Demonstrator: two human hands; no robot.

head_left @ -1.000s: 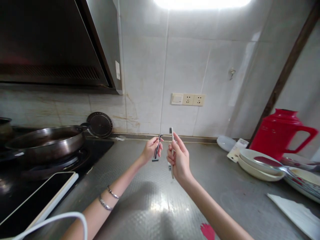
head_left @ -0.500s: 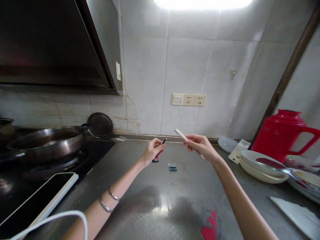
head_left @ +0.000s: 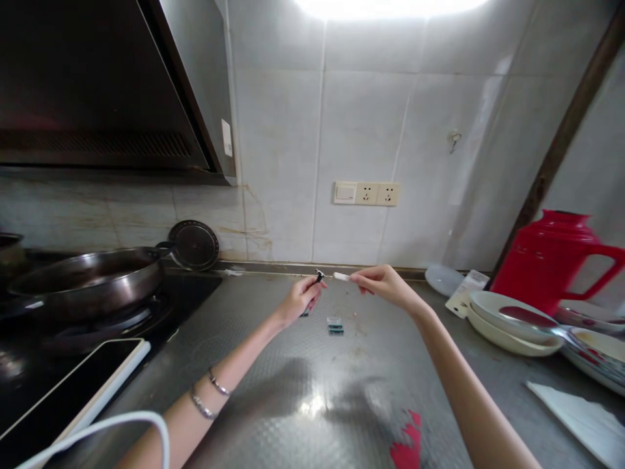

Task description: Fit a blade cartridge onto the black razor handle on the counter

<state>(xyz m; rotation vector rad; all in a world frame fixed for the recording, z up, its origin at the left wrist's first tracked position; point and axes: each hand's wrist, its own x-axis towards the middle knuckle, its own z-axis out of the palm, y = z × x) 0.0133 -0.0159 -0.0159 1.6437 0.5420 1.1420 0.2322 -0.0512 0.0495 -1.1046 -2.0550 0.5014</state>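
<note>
My left hand [head_left: 303, 296] is closed round a slim black-handled razor [head_left: 319, 276]. Its small T-shaped metallic head sticks up past my thumb, and a dark teal end shows below the fingers. Facing it, my right hand [head_left: 383, 285] pinches a white stick [head_left: 342, 277], whose near part is hidden in the fingers. The stick's tip points left at the razor's head, with a small gap between them. On the counter below lies a small clear plastic case [head_left: 335, 326] with dark teal strips; neither hand touches it.
A steel pan [head_left: 92, 280] sits on the stove at left, near a phone [head_left: 73, 391] and a white cable [head_left: 141, 417]. At right stand a red jug [head_left: 547, 260], stacked bowls [head_left: 512, 332] and a white napkin [head_left: 581, 417]. The metal counter [head_left: 273, 404] has a red patch.
My right hand has turned the white stick from a slant to nearly level and brought its tip lower and closer to the razor's head. The razor in my left hand has tilted slightly.
</note>
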